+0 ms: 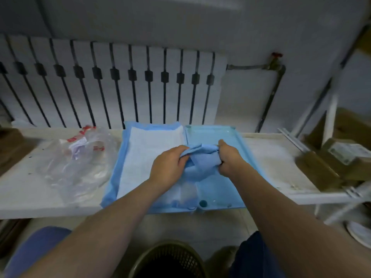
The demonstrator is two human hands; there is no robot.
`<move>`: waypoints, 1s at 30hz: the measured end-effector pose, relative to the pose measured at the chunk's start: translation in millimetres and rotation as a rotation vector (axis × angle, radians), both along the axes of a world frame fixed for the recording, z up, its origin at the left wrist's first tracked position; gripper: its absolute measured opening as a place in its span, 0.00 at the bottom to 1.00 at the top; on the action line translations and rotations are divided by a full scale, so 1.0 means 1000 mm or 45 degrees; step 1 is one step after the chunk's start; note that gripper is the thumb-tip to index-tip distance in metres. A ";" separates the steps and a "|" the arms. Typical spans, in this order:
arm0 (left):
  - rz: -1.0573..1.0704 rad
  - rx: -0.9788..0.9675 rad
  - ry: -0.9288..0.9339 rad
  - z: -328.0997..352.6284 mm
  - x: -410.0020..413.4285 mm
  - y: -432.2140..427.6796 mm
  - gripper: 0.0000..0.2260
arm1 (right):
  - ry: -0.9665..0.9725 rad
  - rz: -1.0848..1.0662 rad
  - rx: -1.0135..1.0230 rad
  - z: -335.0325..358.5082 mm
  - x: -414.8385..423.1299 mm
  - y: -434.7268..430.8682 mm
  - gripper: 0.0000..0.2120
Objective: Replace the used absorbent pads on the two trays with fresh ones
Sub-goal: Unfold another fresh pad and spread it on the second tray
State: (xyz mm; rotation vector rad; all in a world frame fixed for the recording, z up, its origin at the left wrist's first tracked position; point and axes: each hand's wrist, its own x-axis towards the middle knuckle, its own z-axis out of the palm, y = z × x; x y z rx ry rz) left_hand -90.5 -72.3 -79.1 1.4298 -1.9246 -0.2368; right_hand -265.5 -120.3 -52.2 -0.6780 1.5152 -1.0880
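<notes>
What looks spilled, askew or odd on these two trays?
A dark teal blot sits near the front edge of the bare light-blue plastic tray on the right, possibly spilled liquid. Over it, the left hand and right hand grip a crumpled blue absorbent pad.

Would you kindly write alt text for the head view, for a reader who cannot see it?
The left hand and right hand grip a bunched blue pad above a blue tray on a white shelf; a second pad lies spread flat to its left. A plastic bag lies further left, a radiator stands behind, a basket sits below.
</notes>
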 end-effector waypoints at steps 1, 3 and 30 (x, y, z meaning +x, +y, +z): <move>0.042 0.044 0.066 0.002 -0.010 -0.003 0.08 | 0.027 -0.008 0.005 -0.002 -0.011 0.001 0.19; 0.106 0.101 0.177 0.003 -0.028 -0.009 0.09 | 0.082 0.001 -0.005 -0.008 -0.031 0.002 0.22; 0.428 1.004 0.435 -0.013 -0.059 -0.040 0.39 | 0.935 0.589 -0.271 -0.033 -0.092 0.018 0.12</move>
